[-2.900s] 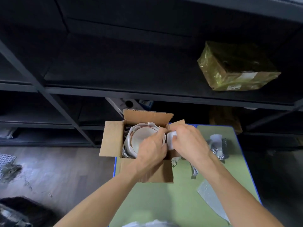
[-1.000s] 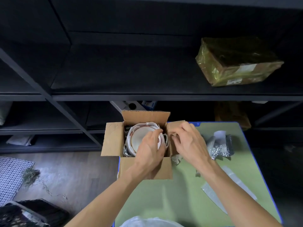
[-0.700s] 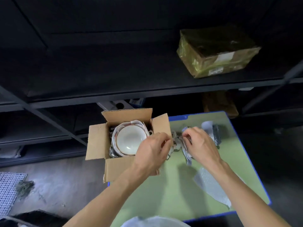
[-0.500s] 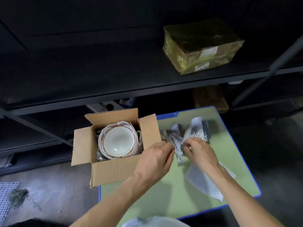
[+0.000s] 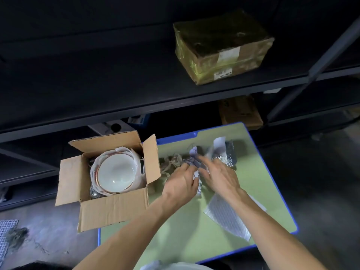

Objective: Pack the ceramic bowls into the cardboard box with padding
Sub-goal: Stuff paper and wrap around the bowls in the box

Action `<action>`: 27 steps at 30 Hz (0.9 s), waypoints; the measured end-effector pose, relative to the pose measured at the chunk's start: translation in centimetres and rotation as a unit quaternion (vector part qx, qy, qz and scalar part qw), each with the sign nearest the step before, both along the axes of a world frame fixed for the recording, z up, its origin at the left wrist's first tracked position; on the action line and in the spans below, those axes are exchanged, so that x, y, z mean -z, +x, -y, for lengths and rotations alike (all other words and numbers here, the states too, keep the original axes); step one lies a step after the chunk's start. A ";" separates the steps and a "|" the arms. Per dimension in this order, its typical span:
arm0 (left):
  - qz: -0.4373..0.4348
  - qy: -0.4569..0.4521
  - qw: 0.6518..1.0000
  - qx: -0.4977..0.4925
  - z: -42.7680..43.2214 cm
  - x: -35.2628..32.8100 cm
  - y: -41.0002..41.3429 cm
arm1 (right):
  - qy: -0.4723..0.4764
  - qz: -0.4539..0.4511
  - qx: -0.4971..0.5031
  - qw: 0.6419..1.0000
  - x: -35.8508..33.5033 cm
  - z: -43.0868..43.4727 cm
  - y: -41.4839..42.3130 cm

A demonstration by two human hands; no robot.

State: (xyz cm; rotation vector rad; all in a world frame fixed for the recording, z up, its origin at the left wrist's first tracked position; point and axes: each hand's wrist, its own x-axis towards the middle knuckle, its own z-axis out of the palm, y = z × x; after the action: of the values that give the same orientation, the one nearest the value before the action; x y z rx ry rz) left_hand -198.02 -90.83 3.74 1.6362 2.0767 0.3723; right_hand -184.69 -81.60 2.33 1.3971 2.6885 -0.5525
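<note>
Far left, the cardboard box [image 5: 109, 209] sits on the table's left corner, overhanging the edge, all four flaps splayed open; inside, a white ceramic bowl [image 5: 116, 173], glossy, mouth up, with a thin reddish line at its rim; white wrapping paper [image 5: 134, 152] collars it all round; how many bowls lie beneath cannot be told, the paper hides everything below the rim; something silvery shows in the box's near-left corner, too dark to make out; moving right, loose brown paper strips [image 5: 171, 162] lie on the green table [image 5: 263, 191] just beside the box's right flap; the left hand [image 5: 181, 184] is out over the table, fingers bent, tips pinching the crumpled paper [image 5: 194, 158]; a white scrap shows between the two hands; the right hand [image 5: 218, 176] lies on the same wad, fingers stretched and blurred, gripping nothing visible; beyond it, a silver foil pouch [image 5: 226, 154], partly covered by the paper; nearer, a sheet of bubble wrap [image 5: 228, 217] flat on the table under the right forearm; up on the dark shelf [image 5: 136, 90], a film-wrapped parcel [image 5: 220, 47], its label unreadable.
</note>
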 end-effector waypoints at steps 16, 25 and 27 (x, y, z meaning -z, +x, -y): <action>0.427 0.028 0.889 -0.164 -1.3 -3.5 0.6 | -0.060 -0.199 0.058 0.976 -5.8 2.9 2.1; 0.458 0.093 0.861 -0.201 1.3 -5.1 -0.6 | -0.075 -0.287 0.064 0.953 -6.8 4.6 1.7; 0.440 0.106 0.870 -0.197 1.6 -5.5 -0.6 | -0.043 -0.290 0.058 0.954 -7.2 4.8 1.6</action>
State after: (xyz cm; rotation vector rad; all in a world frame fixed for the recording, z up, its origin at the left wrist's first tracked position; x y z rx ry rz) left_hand -198.59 -92.42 9.28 0.8284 1.6304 1.2541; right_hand -183.10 -86.44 9.51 1.5746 2.9545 -1.2509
